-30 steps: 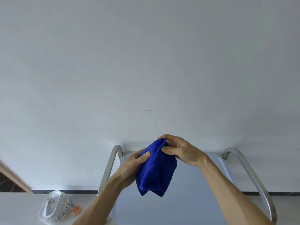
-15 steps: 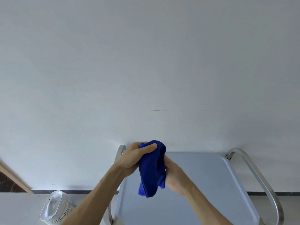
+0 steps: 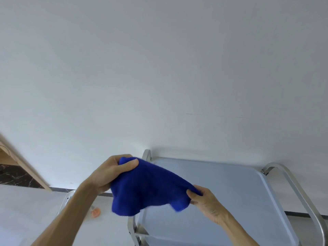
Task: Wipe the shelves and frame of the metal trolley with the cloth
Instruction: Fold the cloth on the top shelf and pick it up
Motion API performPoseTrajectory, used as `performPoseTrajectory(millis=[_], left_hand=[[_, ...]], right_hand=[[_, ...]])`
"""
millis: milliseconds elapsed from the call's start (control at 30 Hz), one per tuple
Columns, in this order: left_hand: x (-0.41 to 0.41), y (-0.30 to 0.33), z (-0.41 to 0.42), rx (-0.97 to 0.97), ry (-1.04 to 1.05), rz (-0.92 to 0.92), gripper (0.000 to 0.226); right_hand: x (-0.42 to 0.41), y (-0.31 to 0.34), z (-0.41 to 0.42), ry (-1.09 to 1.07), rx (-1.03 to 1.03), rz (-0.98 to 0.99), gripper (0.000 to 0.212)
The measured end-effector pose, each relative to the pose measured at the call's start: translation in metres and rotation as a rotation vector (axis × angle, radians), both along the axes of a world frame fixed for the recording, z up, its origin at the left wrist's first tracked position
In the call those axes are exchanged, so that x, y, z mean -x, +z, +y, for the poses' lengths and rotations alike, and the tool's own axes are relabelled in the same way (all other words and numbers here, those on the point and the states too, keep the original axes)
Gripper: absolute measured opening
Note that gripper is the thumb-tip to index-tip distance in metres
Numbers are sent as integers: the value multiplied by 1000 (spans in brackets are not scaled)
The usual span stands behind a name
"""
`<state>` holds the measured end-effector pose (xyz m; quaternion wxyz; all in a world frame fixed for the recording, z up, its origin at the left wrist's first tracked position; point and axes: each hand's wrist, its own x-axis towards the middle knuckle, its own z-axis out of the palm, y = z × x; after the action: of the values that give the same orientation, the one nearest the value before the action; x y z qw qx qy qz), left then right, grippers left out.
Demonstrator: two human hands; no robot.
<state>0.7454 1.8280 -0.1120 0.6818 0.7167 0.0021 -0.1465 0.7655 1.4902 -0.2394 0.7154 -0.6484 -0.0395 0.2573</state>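
1. White wall (image 3: 159, 68) fills most of the view, plain and unmarked but for a faint hairline across its middle; it meets a pale floor (image 3: 26, 210) along a dark skirting strip (image 3: 60, 189).
2. Held in the air over the near left corner of the trolley's top shelf is the blue cloth (image 3: 147, 189), stretched between both hands and sagging in the middle, with its lower edge hanging free.
3. The left hand (image 3: 110, 174) grips the cloth's upper left end, thumb curled over the bunched fabric.
4. The right hand (image 3: 204, 201) pinches the cloth's lower right end between thumb and fingers.
5. Beneath the cloth stands the metal trolley (image 3: 230, 192): a flat pale-grey top shelf with rounded corners, its far edge against the wall.
6. Shiny steel frame tubes (image 3: 292, 189) arch up at the right side, and another rises at the far left corner; a lower part of the frame shows under the shelf's near left corner.
7. On the floor left of the trolley lies a small orange object (image 3: 95, 212), blurred, beside a white item (image 3: 68, 197) mostly hidden by the left forearm.
8. At the far left edge, a wooden door frame (image 3: 21, 164) slants beside dark marbled tile (image 3: 16, 176).
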Motion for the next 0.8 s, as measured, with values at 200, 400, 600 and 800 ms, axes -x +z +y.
performPoseTrajectory(millis=[200, 400, 600, 800], left_hand=[[29, -63, 64, -205, -17, 51, 44], [18, -97, 99, -154, 76, 132, 43], [-53, -106, 107, -414, 356, 35, 12], [-73, -148, 68, -638, 252, 43, 31]], right_hand=[[-2, -10, 8, 105, 157, -37, 42], [-16, -16, 50, 96, 215, 109, 30], [-80, -2, 101, -117, 373, 46, 25], [-106, -15, 140, -156, 804, -134, 20]])
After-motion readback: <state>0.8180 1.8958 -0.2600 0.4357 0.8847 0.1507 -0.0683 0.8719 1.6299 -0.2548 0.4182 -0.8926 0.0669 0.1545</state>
